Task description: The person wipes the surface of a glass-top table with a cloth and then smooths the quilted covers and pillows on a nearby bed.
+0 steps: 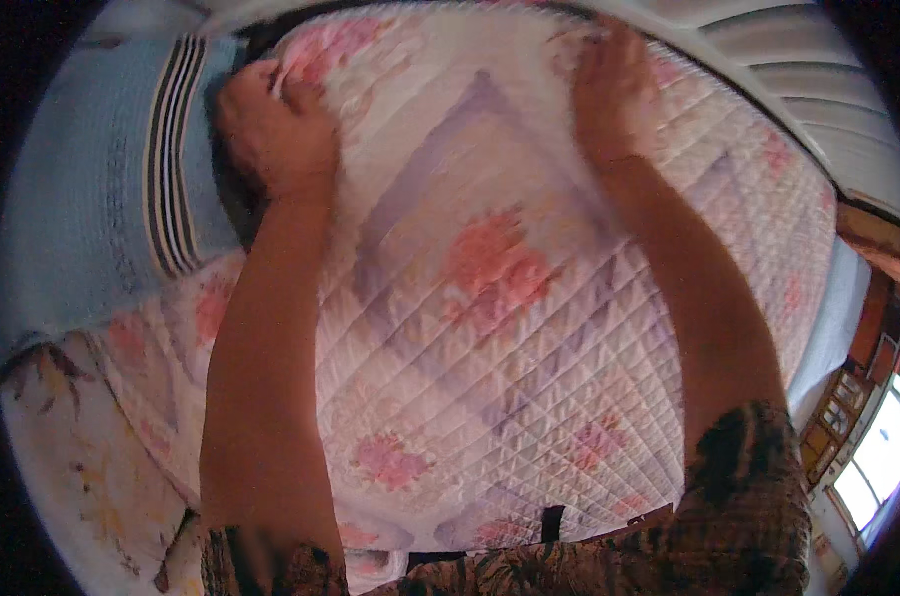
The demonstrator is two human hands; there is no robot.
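A quilted bedspread [500,268], pale pink with lilac diamonds and pink-red flowers, is spread in front of me. At its far left corner, my left hand [279,129] is closed with the fingers curled round the fabric. My right hand [617,94] is at the far edge, farther right, closed on the bedspread; motion blurs its fingers. Between the two hands the fabric looks smooth and drawn out, while nearer to me the stitched diamond pattern shows plainly. Both forearms reach forward across the bedspread.
A blue cloth [82,189] with black and white stripes lies at the left. Below it is a pale fabric piece [92,467] with a leafy print. A white ribbed padded panel [798,79] borders the far right. A bright window [879,457] shows at the right edge.
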